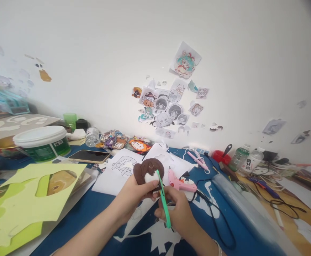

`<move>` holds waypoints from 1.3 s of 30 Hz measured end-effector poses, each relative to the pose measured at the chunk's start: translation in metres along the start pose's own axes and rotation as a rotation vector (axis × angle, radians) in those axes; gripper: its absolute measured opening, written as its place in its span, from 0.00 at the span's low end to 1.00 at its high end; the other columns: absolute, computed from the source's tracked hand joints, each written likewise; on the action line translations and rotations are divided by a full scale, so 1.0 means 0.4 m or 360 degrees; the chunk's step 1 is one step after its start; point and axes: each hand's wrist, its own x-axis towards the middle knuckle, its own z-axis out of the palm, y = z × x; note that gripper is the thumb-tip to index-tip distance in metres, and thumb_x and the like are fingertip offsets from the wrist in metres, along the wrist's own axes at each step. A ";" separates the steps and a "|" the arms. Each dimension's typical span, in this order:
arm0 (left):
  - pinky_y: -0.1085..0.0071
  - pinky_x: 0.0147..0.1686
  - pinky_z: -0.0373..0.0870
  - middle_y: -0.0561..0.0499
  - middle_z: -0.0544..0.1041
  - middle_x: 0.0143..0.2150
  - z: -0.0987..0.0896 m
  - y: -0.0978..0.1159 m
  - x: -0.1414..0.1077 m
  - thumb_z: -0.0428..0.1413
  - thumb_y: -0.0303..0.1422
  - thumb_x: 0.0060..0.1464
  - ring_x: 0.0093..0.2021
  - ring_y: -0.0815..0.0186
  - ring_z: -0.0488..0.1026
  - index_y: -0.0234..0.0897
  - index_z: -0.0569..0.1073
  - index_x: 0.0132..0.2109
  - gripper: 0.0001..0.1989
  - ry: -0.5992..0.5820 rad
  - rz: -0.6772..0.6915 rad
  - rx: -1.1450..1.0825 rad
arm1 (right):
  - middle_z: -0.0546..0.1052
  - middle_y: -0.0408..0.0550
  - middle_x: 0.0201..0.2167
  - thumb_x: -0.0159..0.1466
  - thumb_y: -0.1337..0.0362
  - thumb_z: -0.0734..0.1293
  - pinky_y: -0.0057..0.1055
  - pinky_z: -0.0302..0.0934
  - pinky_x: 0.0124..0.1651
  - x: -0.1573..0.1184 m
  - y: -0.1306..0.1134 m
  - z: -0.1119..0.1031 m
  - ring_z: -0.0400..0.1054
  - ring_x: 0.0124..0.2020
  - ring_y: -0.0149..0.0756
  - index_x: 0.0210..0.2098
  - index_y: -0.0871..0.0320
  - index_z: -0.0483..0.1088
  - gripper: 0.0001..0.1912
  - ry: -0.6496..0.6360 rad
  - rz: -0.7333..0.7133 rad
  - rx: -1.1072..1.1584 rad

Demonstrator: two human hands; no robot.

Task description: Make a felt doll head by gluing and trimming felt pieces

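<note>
My left hand [142, 190] is closed on a brown and white cut-out piece [148, 170], shaped like a head with brown hair, with the thumb on its front. In my right hand [175, 208] is a slim green tool [165, 208], held upright at a slant. Its upper end lies against the right side of the cut-out. What sort of tool it is, I cannot tell for sure. Behind the hands lie a sheet with a line drawing [125, 165] and a pink glue gun [179, 183].
Yellow-green sheets [35, 192] and a white-lidded tub [42, 140] stand at the left, beside a phone [89, 156]. White paper scraps [159, 236] lie below the hands. On the right are a clear roll [246, 206], black cable, bottles [239, 156] and a red bowl [219, 157].
</note>
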 end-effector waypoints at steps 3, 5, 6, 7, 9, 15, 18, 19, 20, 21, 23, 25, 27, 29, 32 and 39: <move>0.75 0.24 0.65 0.55 0.70 0.22 0.002 0.000 0.003 0.61 0.32 0.45 0.23 0.72 0.66 0.33 0.69 0.32 0.09 0.0005 0.0021 0.0004 | 0.73 0.41 0.25 0.47 0.64 0.70 0.30 0.58 0.32 0.002 0.004 0.002 0.62 0.26 0.32 0.33 0.58 0.72 0.13 -0.0011 -0.0001 0.0047; 0.75 0.25 0.65 0.55 0.70 0.22 0.004 0.001 0.002 0.60 0.33 0.45 0.22 0.72 0.66 0.33 0.70 0.31 0.09 -0.0002 0.0028 0.0029 | 0.74 0.42 0.26 0.46 0.64 0.70 0.29 0.58 0.31 0.004 0.002 0.003 0.62 0.25 0.32 0.33 0.58 0.72 0.13 -0.0027 -0.0002 0.0093; 0.75 0.24 0.64 0.55 0.70 0.21 0.005 0.001 0.001 0.60 0.33 0.45 0.21 0.73 0.65 0.33 0.70 0.30 0.08 0.0001 0.0015 0.0043 | 0.75 0.43 0.27 0.46 0.64 0.70 0.29 0.58 0.30 0.005 0.000 0.003 0.62 0.25 0.32 0.32 0.58 0.72 0.13 -0.0045 -0.0007 0.0125; 0.76 0.23 0.64 0.55 0.69 0.20 0.007 0.001 0.001 0.60 0.33 0.45 0.21 0.73 0.64 0.32 0.70 0.29 0.08 0.0017 -0.0002 0.0054 | 0.75 0.43 0.28 0.47 0.63 0.70 0.29 0.58 0.30 0.006 -0.003 0.004 0.62 0.25 0.31 0.32 0.58 0.72 0.12 -0.0064 -0.0010 0.0157; 0.77 0.22 0.62 0.56 0.68 0.19 0.010 -0.001 -0.001 0.60 0.33 0.45 0.19 0.74 0.63 0.32 0.70 0.28 0.08 0.0066 -0.0038 0.0059 | 0.75 0.44 0.29 0.47 0.63 0.70 0.28 0.59 0.31 0.007 -0.006 0.005 0.63 0.26 0.31 0.32 0.58 0.71 0.12 -0.0094 -0.0020 0.0192; 0.78 0.20 0.60 0.58 0.67 0.18 0.020 -0.010 -0.003 0.60 0.32 0.44 0.19 0.75 0.61 0.34 0.68 0.27 0.08 0.0105 -0.0045 -0.0005 | 0.75 0.45 0.29 0.48 0.61 0.69 0.31 0.61 0.35 0.001 -0.006 0.008 0.66 0.28 0.35 0.33 0.58 0.70 0.12 -0.0048 -0.0089 0.0091; 0.78 0.21 0.61 0.58 0.67 0.19 0.023 -0.007 -0.006 0.60 0.32 0.44 0.19 0.74 0.61 0.34 0.69 0.27 0.08 0.0093 -0.0068 -0.0033 | 0.75 0.45 0.28 0.48 0.64 0.69 0.31 0.62 0.35 -0.005 -0.010 0.012 0.66 0.28 0.36 0.31 0.58 0.70 0.10 -0.0001 -0.0079 0.0074; 0.77 0.21 0.61 0.57 0.67 0.19 0.023 -0.007 -0.008 0.60 0.32 0.44 0.19 0.74 0.62 0.34 0.69 0.27 0.08 0.0093 -0.0081 -0.0043 | 0.75 0.44 0.27 0.47 0.66 0.69 0.31 0.62 0.34 -0.006 -0.013 0.013 0.66 0.28 0.35 0.30 0.58 0.70 0.10 0.0023 -0.0072 0.0076; 0.77 0.21 0.61 0.57 0.67 0.19 0.023 -0.008 -0.008 0.60 0.32 0.44 0.19 0.74 0.62 0.34 0.69 0.27 0.08 0.0099 -0.0084 -0.0055 | 0.75 0.44 0.27 0.46 0.68 0.69 0.31 0.62 0.34 -0.007 -0.014 0.015 0.66 0.28 0.35 0.30 0.58 0.70 0.10 0.0045 -0.0067 0.0080; 0.77 0.21 0.62 0.57 0.68 0.20 0.022 -0.010 -0.009 0.60 0.32 0.44 0.19 0.74 0.62 0.34 0.69 0.28 0.08 0.0102 -0.0083 -0.0066 | 0.75 0.43 0.26 0.46 0.69 0.69 0.31 0.62 0.33 -0.008 -0.016 0.017 0.66 0.27 0.35 0.29 0.58 0.70 0.10 0.0066 -0.0064 0.0085; 0.77 0.22 0.63 0.57 0.69 0.20 0.020 -0.019 -0.008 0.60 0.32 0.44 0.19 0.74 0.62 0.34 0.69 0.29 0.08 0.0102 -0.0071 -0.0088 | 0.75 0.42 0.25 0.45 0.70 0.69 0.30 0.62 0.32 -0.007 -0.016 0.022 0.66 0.26 0.34 0.28 0.58 0.70 0.10 0.0102 -0.0056 0.0096; 0.77 0.22 0.64 0.57 0.69 0.20 0.018 -0.029 -0.005 0.60 0.33 0.45 0.19 0.75 0.63 0.34 0.69 0.30 0.08 0.0100 -0.0062 -0.0124 | 0.75 0.42 0.25 0.44 0.70 0.69 0.30 0.61 0.32 -0.005 -0.012 0.025 0.66 0.26 0.34 0.28 0.58 0.70 0.10 0.0130 -0.0038 0.0102; 0.77 0.23 0.64 0.56 0.70 0.20 0.014 -0.034 -0.001 0.61 0.34 0.45 0.19 0.75 0.63 0.34 0.70 0.31 0.09 0.0083 -0.0072 -0.0156 | 0.75 0.42 0.25 0.45 0.68 0.70 0.30 0.60 0.31 -0.002 -0.005 0.026 0.65 0.25 0.34 0.29 0.58 0.70 0.10 0.0141 -0.0020 0.0115; 0.77 0.24 0.65 0.55 0.71 0.22 0.007 -0.028 0.003 0.62 0.35 0.44 0.21 0.73 0.66 0.33 0.71 0.32 0.10 0.0073 -0.0109 -0.0163 | 0.74 0.42 0.24 0.46 0.66 0.70 0.29 0.59 0.30 0.001 0.002 0.022 0.64 0.25 0.33 0.30 0.58 0.71 0.11 0.0120 0.0002 0.0130; 0.75 0.24 0.66 0.51 0.75 0.27 -0.015 0.004 0.009 0.62 0.39 0.43 0.25 0.68 0.71 0.34 0.72 0.36 0.15 0.0200 -0.0098 -0.0122 | 0.69 0.39 0.20 0.46 0.64 0.71 0.28 0.56 0.28 0.001 0.004 0.010 0.61 0.23 0.31 0.32 0.59 0.71 0.13 0.0014 0.0071 0.0099; 0.74 0.17 0.64 0.53 0.74 0.23 -0.057 0.088 0.001 0.64 0.39 0.36 0.20 0.65 0.72 0.35 0.72 0.32 0.15 0.0161 -0.0017 0.0505 | 0.67 0.36 0.18 0.43 0.63 0.74 0.29 0.57 0.31 0.001 -0.012 -0.023 0.60 0.23 0.30 0.34 0.59 0.70 0.19 -0.0288 0.0185 0.0049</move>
